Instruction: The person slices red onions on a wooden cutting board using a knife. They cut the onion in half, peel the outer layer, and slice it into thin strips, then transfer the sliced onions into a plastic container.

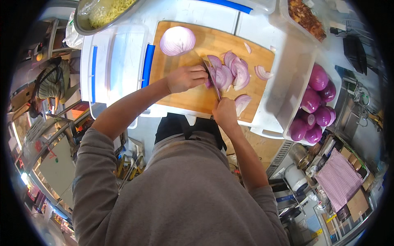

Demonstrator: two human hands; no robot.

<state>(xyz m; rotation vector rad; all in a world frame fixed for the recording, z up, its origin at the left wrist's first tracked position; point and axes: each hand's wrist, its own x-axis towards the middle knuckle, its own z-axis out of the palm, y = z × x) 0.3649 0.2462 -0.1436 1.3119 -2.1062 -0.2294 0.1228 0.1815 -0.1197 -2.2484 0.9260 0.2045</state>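
My right hand (226,111) grips the handle of a kitchen knife (213,78), its blade pointing away from me across the wooden cutting board (184,101). Curled fingers of my left hand (188,78) rest on a piece of red onion (209,80) at the blade's left side; most of that piece is hidden. Sliced red onion (235,69) lies in a loose pile just right of the blade. A few slices are apart from it, one (243,103) close to my right hand. At the board's far left sits a large onion half (177,41).
A clear plastic container with blue clips (123,67) stands left of the board. On the right a plastic tub (303,73) holds several whole red onions (311,100). Beyond are a metal bowl of noodles (107,13) and a container of brown food (307,18). Another person (52,80) is at far left.
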